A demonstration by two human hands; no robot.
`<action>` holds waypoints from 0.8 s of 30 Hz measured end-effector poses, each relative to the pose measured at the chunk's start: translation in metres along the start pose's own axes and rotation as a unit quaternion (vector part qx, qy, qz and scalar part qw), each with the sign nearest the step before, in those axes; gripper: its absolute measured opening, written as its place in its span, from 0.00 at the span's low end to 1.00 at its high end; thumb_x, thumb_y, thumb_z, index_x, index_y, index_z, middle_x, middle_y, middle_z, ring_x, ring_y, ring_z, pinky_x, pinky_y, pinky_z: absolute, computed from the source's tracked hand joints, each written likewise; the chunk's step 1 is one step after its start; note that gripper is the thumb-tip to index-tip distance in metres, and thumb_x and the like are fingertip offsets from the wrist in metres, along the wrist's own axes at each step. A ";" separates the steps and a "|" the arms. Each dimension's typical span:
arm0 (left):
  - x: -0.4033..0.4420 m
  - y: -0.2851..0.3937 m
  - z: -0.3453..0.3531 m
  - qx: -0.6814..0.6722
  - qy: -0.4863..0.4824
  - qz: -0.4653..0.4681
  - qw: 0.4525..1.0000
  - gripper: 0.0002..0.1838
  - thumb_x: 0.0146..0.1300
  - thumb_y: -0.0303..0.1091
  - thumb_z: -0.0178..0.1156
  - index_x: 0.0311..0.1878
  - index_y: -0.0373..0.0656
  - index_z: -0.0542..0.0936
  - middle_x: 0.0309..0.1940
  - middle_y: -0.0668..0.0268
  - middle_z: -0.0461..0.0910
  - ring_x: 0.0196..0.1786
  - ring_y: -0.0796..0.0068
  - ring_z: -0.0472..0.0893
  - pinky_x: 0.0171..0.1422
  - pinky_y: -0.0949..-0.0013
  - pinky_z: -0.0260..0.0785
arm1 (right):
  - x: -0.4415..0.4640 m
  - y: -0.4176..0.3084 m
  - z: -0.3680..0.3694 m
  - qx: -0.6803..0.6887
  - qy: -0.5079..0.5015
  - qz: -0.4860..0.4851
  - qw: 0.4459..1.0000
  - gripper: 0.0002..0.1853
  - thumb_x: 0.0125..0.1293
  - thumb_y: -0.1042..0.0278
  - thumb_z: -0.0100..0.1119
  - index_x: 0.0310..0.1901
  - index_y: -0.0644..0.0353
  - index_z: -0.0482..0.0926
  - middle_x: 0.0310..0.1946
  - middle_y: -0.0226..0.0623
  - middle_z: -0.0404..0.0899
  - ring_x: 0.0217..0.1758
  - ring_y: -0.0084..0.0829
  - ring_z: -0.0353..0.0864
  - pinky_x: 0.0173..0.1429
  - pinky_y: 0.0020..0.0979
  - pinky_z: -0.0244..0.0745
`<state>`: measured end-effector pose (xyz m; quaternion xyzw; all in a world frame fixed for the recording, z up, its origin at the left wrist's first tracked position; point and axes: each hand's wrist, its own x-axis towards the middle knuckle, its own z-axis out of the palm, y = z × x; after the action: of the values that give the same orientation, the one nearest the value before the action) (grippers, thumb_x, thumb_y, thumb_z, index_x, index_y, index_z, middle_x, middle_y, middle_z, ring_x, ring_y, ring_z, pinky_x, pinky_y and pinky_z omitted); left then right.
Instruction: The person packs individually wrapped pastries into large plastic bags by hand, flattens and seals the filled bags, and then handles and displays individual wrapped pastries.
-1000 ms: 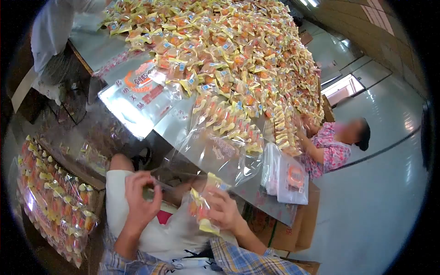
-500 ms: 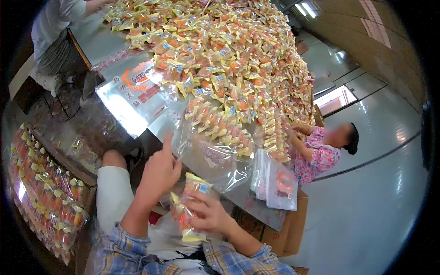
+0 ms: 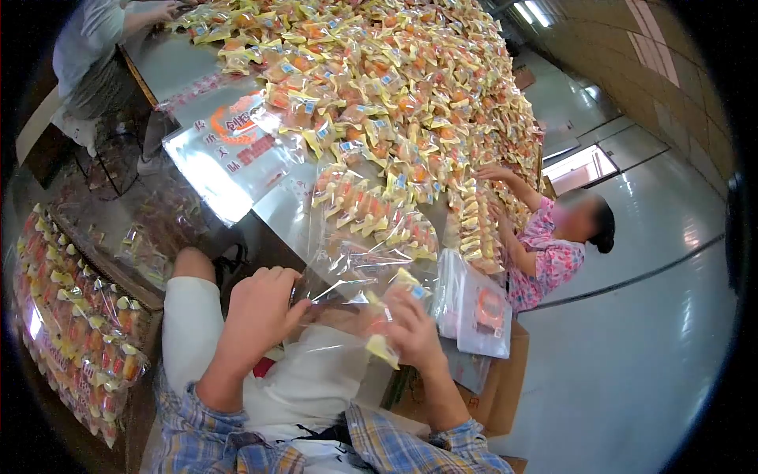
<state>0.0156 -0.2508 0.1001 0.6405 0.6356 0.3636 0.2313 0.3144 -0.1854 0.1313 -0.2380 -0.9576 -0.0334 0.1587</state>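
My left hand (image 3: 264, 308) is closed on the near left edge of a large clear bag (image 3: 359, 276), fingers curled over the film. My right hand (image 3: 410, 328) grips small wrapped snacks (image 3: 384, 349) with yellow ends, at the near right side of the bag's opening. Inside the bag, at its far end, rows of wrapped snacks (image 3: 371, 209) lie side by side on the table. The clear film stretches between my two hands, above my lap.
A big heap of wrapped snacks (image 3: 395, 95) covers the table. Printed bags lie in a stack (image 3: 237, 146) at left and another (image 3: 483, 308) at right. A filled bag (image 3: 75, 332) sits on a box at lower left. A co-worker (image 3: 553, 253) reaches in from the right, another person (image 3: 91, 51) from upper left.
My left hand has gone from a raised pointing pose down to the bag's edge. My right hand has moved right and up with the snacks. The near end of the bag is now lifted toward me.
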 end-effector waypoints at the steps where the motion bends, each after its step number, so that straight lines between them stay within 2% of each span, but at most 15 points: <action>1: -0.001 0.003 0.000 -0.001 0.017 0.009 1.000 0.24 0.56 0.33 0.70 0.58 0.43 0.80 0.51 0.57 0.82 0.55 0.53 0.81 0.56 0.54 0.73 | -0.003 0.003 -0.004 0.005 0.020 0.017 1.000 0.12 0.56 0.67 0.72 0.39 0.53 0.78 0.54 0.40 0.82 0.64 0.53 0.79 0.58 0.45 0.84; 4: 0.007 0.011 0.005 0.048 0.137 0.120 0.982 0.27 0.49 0.30 0.72 0.56 0.44 0.81 0.55 0.61 0.80 0.58 0.55 0.79 0.61 0.54 0.71 | -0.019 0.008 -0.006 0.010 0.084 0.036 0.996 0.14 0.53 0.69 0.75 0.40 0.54 0.81 0.57 0.43 0.80 0.66 0.57 0.76 0.61 0.50 0.80; 5: 0.008 0.015 0.009 0.053 0.148 0.147 0.977 0.27 0.48 0.30 0.73 0.55 0.44 0.81 0.54 0.62 0.80 0.57 0.56 0.79 0.62 0.54 0.70 | -0.020 0.005 -0.008 -0.004 0.106 0.030 0.994 0.14 0.52 0.70 0.74 0.35 0.53 0.76 0.53 0.41 0.82 0.62 0.57 0.80 0.54 0.48 0.87; 7: 0.013 0.021 0.017 0.063 0.172 0.201 0.962 0.27 0.46 0.28 0.73 0.53 0.44 0.82 0.52 0.64 0.81 0.56 0.58 0.80 0.63 0.54 0.69 | -0.017 -0.006 -0.015 -0.020 0.100 0.021 0.995 0.14 0.52 0.70 0.75 0.35 0.52 0.76 0.53 0.41 0.82 0.62 0.57 0.80 0.53 0.47 0.87; 9: 0.018 0.011 0.032 0.054 0.180 0.234 0.954 0.23 0.46 0.27 0.73 0.49 0.43 0.84 0.48 0.65 0.83 0.52 0.60 0.81 0.58 0.57 0.72 | -0.016 -0.011 -0.011 -0.038 0.133 -0.009 0.990 0.15 0.51 0.70 0.75 0.35 0.50 0.76 0.52 0.42 0.82 0.62 0.59 0.80 0.50 0.47 0.88; 10: 0.021 0.009 0.038 0.047 0.186 0.252 0.949 0.21 0.46 0.26 0.73 0.47 0.43 0.85 0.46 0.65 0.84 0.50 0.61 0.82 0.56 0.58 0.73 | -0.021 -0.017 -0.009 -0.055 0.126 -0.026 0.990 0.24 0.60 0.69 0.74 0.50 0.47 0.68 0.54 0.40 0.78 0.65 0.55 0.77 0.61 0.51 0.83; 12: 0.022 0.011 0.042 -0.012 0.201 0.241 0.949 0.15 0.47 0.26 0.74 0.41 0.43 0.86 0.40 0.66 0.84 0.43 0.62 0.83 0.48 0.60 0.75 | -0.027 -0.027 0.004 -0.022 0.184 -0.112 0.976 0.21 0.64 0.67 0.70 0.53 0.42 0.70 0.56 0.41 0.77 0.65 0.55 0.77 0.59 0.52 0.84; 14: 0.021 0.013 0.044 -0.059 0.221 0.235 0.945 0.12 0.47 0.25 0.74 0.38 0.43 0.87 0.35 0.67 0.84 0.37 0.64 0.83 0.41 0.63 0.75 | -0.014 -0.064 0.008 0.083 0.179 -0.128 0.972 0.24 0.64 0.65 0.68 0.59 0.35 0.70 0.58 0.41 0.76 0.65 0.54 0.77 0.58 0.54 0.85; 15: 0.021 0.015 0.043 -0.076 0.234 0.238 0.939 0.11 0.48 0.25 0.75 0.37 0.43 0.87 0.33 0.67 0.84 0.35 0.64 0.82 0.38 0.64 0.75 | -0.018 -0.074 0.016 0.133 0.154 -0.123 0.971 0.26 0.64 0.63 0.69 0.61 0.34 0.69 0.59 0.41 0.75 0.65 0.54 0.76 0.58 0.53 0.84; 16: 0.021 0.015 0.040 -0.090 0.248 0.243 0.933 0.10 0.48 0.25 0.75 0.35 0.43 0.87 0.31 0.67 0.83 0.32 0.65 0.82 0.35 0.65 0.75 | -0.015 -0.077 0.028 0.134 0.170 -0.162 0.963 0.32 0.62 0.63 0.72 0.64 0.34 0.66 0.61 0.40 0.74 0.66 0.52 0.76 0.59 0.50 0.83; 17: 0.019 0.014 0.038 -0.096 0.250 0.238 0.934 0.10 0.47 0.24 0.75 0.35 0.43 0.87 0.30 0.66 0.83 0.32 0.65 0.82 0.36 0.65 0.75 | -0.012 -0.079 0.041 0.133 0.186 -0.200 0.953 0.37 0.60 0.63 0.75 0.66 0.34 0.63 0.64 0.39 0.74 0.66 0.50 0.75 0.61 0.47 0.82; 20: 0.017 0.013 0.036 -0.121 0.275 0.230 0.926 0.11 0.46 0.23 0.76 0.35 0.42 0.87 0.30 0.67 0.83 0.32 0.65 0.81 0.34 0.66 0.75 | -0.006 -0.073 0.048 0.101 0.230 -0.193 0.949 0.46 0.55 0.66 0.81 0.69 0.34 0.57 0.64 0.37 0.74 0.67 0.48 0.75 0.61 0.40 0.82; 21: 0.017 0.011 0.036 -0.126 0.293 0.227 0.920 0.12 0.46 0.23 0.76 0.36 0.42 0.87 0.30 0.68 0.83 0.32 0.66 0.81 0.33 0.67 0.74 | -0.007 -0.074 0.045 0.086 0.216 -0.171 0.957 0.51 0.52 0.69 0.83 0.68 0.32 0.54 0.64 0.35 0.73 0.67 0.47 0.75 0.59 0.37 0.83; 22: 0.016 0.009 0.036 -0.128 0.309 0.224 0.915 0.12 0.46 0.23 0.75 0.36 0.42 0.87 0.30 0.68 0.83 0.32 0.66 0.81 0.31 0.68 0.73 | -0.006 -0.073 0.043 0.082 0.210 -0.175 0.958 0.50 0.53 0.67 0.82 0.68 0.32 0.53 0.64 0.35 0.73 0.67 0.47 0.76 0.59 0.37 0.83; 24: 0.012 0.009 0.026 -0.113 0.243 0.220 0.938 0.15 0.45 0.27 0.76 0.40 0.43 0.87 0.37 0.66 0.83 0.40 0.64 0.81 0.43 0.63 0.75 | -0.003 -0.068 0.043 0.078 0.198 -0.183 0.960 0.48 0.55 0.64 0.81 0.68 0.32 0.53 0.64 0.34 0.73 0.66 0.47 0.76 0.58 0.37 0.83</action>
<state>0.0408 -0.2353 0.0926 0.6259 0.4710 0.6193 0.0545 0.2726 -0.2410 0.0908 -0.0341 -0.9339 -0.0330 0.3543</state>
